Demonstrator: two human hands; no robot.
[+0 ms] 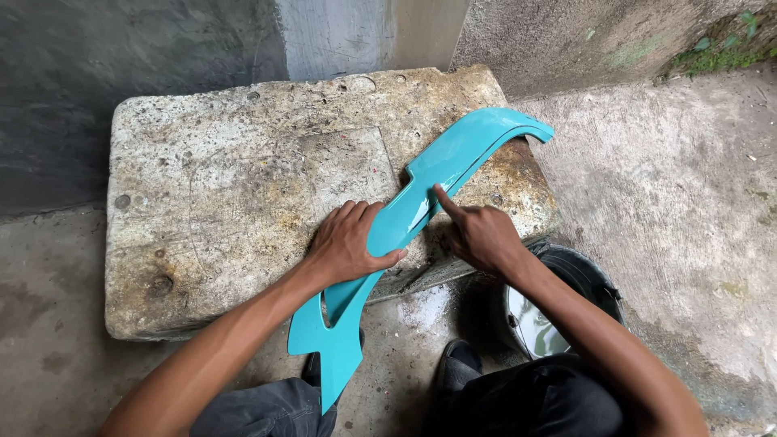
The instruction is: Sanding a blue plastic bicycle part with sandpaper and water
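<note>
In the head view, a long, curved turquoise body panel (pixel 405 214), glossy and shaped like a piece of motorcycle fairing, lies slantwise across the near edge of a rough, stained concrete slab (pixel 235 186) that serves as the surface. The panel's upper end rests on the slab toward the far right corner, while its lower, wider end with a cut-out hangs off the front edge, above the wet concrete floor (pixel 409 324) and between the person's knees.

The left hand (pixel 350 243) grips the panel near its middle: the fingers (pixel 344 217) lie spread on the slab side of it and the thumb wraps over the near edge, so the hand is closed on the panel. The right hand (pixel 477 235) is just beside it, mostly curled, with the index finger stretched out and its tip pressing the panel's glossy face.

Below the right forearm stands a black bucket (pixel 587 279) with water in it, on the floor just beside the slab. A dark shoe (pixel 457 360) shows near the bucket.
</note>
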